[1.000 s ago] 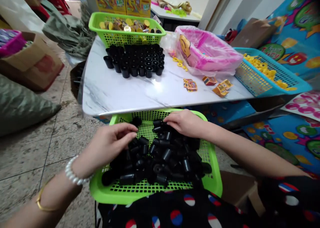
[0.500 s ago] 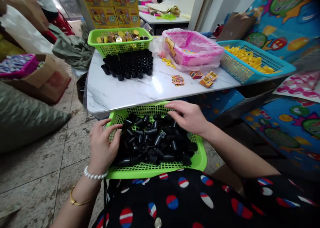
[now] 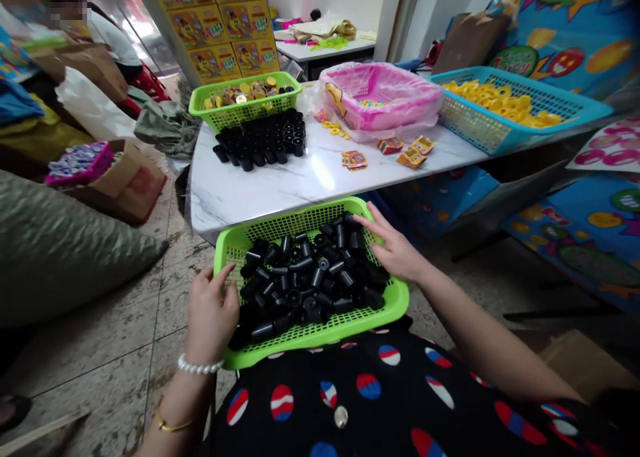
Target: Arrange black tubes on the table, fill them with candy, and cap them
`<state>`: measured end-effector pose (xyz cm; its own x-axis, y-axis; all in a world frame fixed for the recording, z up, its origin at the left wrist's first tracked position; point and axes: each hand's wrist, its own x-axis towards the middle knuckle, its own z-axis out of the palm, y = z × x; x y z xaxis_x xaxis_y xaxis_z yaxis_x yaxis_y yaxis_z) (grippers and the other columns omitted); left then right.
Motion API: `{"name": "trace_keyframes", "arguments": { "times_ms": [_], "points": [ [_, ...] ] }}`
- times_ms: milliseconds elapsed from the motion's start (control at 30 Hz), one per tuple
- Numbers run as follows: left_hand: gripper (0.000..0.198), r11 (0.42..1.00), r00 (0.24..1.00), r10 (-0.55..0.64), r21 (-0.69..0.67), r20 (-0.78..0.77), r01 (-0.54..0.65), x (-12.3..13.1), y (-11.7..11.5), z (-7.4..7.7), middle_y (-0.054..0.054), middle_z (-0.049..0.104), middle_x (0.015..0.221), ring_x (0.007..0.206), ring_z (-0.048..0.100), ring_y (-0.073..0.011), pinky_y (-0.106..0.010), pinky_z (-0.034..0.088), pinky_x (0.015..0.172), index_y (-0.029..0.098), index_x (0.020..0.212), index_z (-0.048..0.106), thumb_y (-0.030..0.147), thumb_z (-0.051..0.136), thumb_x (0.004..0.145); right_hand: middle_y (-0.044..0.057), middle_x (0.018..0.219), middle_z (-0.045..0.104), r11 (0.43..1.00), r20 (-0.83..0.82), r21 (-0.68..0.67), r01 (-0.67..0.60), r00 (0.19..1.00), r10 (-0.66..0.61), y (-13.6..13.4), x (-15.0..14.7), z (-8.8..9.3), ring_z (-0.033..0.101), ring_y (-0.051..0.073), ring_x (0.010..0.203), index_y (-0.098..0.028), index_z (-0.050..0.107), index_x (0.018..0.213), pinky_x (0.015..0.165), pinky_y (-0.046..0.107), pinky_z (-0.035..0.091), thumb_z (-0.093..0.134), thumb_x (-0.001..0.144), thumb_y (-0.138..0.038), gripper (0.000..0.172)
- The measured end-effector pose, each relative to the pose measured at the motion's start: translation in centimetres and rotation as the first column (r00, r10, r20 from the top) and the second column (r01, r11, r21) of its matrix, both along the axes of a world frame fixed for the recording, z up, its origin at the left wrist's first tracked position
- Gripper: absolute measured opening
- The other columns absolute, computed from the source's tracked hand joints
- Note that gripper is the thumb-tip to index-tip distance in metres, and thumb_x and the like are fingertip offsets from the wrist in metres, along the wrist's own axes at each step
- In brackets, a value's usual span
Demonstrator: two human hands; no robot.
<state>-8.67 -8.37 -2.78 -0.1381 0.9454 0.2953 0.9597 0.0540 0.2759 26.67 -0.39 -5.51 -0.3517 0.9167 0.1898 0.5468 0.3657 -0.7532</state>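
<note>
A green plastic mesh basket rests on my lap, heaped with black plastic cylinders lying every which way. My left hand is at the basket's left side, its fingers against the rim and next to the pile. My right hand lies spread over the right rim, its fingertips near the cylinders. Neither hand visibly holds a cylinder. Ahead on the white marble-patterned table, similar black cylinders stand upright in tight rows.
On the table are a green basket of gold coins, a pink tub in plastic, a blue basket of yellow rings and small packets. A grey-green sack lies on the floor left, and a person stands beyond it.
Both hands have moved outward from the top of the pile to the basket's sides. The view has tilted up and back, showing more of the basket and the cylinders in it.
</note>
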Motion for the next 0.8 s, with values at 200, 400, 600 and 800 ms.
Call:
{"name": "trace_keyframes", "arguments": {
  "times_ms": [200,400,600,800],
  "points": [
    [0.035,0.961,0.953,-0.277,-0.056,-0.126,0.272,2.3,1.2,2.6,-0.017,0.054,0.121,0.117,0.052,-0.0327,-0.046,0.045,0.101,0.016,0.123,0.058,0.03,0.052,0.092,0.013,0.16,0.022,0.936,0.233,0.351,0.009,0.968,-0.096,-0.8,-1.4,0.8,0.017,0.032,0.148,-0.015,0.058,0.132,0.117,0.056,0.027,0.05,0.087,-0.012,0.046],
    [0.031,0.876,0.938,-0.314,-0.425,-0.149,0.226,2.5,5.5,2.1,-0.016,0.063,0.1,0.094,0.064,-0.0321,-0.041,0.052,0.082,0.009,0.113,0.058,0.017,0.058,0.083,0.014,0.13,0.059,0.886,0.297,0.331,-0.324,0.927,0.228,0.5,-6.6,4.3,0.054,0.024,0.122,-0.013,0.065,0.119,0.105,0.043,0.047,0.049,0.095,-0.021,0.03],
    [0.028,0.879,0.962,-0.272,-0.415,-0.033,0.234,2.3,6.3,0.4,-0.015,0.064,0.109,0.097,0.065,-0.0294,-0.038,0.052,0.08,0.014,0.113,0.054,0.018,0.053,0.085,0.014,0.108,0.06,0.764,0.619,0.07,-0.642,0.628,0.471,3.4,-13.4,3.8,0.059,0.027,0.095,-0.018,0.066,0.119,0.075,0.04,0.053,0.065,0.086,-0.029,0.034],
    [0.032,0.861,0.939,-0.275,-0.381,0.205,0.336,2.0,6.3,0.2,-0.012,0.069,0.105,0.095,0.067,-0.0266,-0.037,0.051,0.084,0.016,0.108,0.058,0.009,0.057,0.077,0.012,0.101,0.063,0.695,0.621,0.076,-0.715,0.579,0.528,2.6,-14.2,2.2,0.055,0.023,0.09,-0.013,0.064,0.111,0.075,0.037,0.051,0.05,0.093,-0.02,0.024]
  ]
}}
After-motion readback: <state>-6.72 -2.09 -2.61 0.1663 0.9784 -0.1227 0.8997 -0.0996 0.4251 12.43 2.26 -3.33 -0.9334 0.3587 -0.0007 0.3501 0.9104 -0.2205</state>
